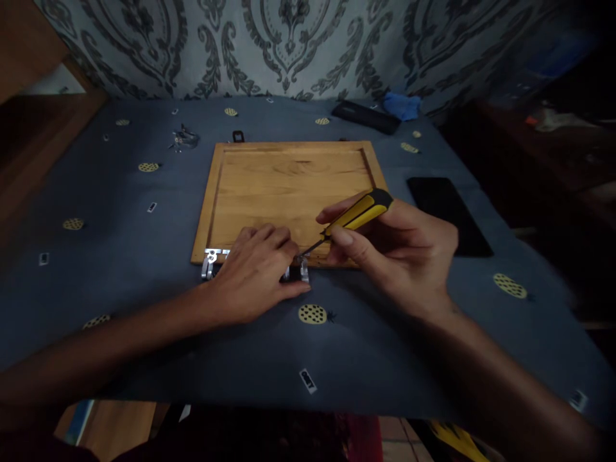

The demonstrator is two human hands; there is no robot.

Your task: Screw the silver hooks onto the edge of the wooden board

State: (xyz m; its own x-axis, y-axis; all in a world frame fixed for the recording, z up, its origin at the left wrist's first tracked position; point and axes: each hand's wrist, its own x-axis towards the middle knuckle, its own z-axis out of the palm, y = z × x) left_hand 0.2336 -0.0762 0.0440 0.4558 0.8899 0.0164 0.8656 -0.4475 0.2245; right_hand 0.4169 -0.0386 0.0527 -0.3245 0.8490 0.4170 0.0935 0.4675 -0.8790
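Observation:
A framed wooden board (293,192) lies flat on the cloth-covered table. A shiny metal clip (210,264) runs along its near edge, toward the left, with its middle covered by my hand. My left hand (257,273) grips this clip and the board's edge, fingers on top and thumb on the near side. In my right hand (404,253) is a yellow and black screwdriver (359,213), pinched by the fingers and slanting down to the left. Its tip meets the right end of the clip, beside my left fingers; whether it sits in a screw I cannot tell.
Loose metal parts (184,137) lie at the back left. A flat black object (450,215), like a phone or tablet, rests right of the board. At the back right are a dark case (366,117) and a blue cloth (402,106). Patterned fabric (289,45) hangs behind.

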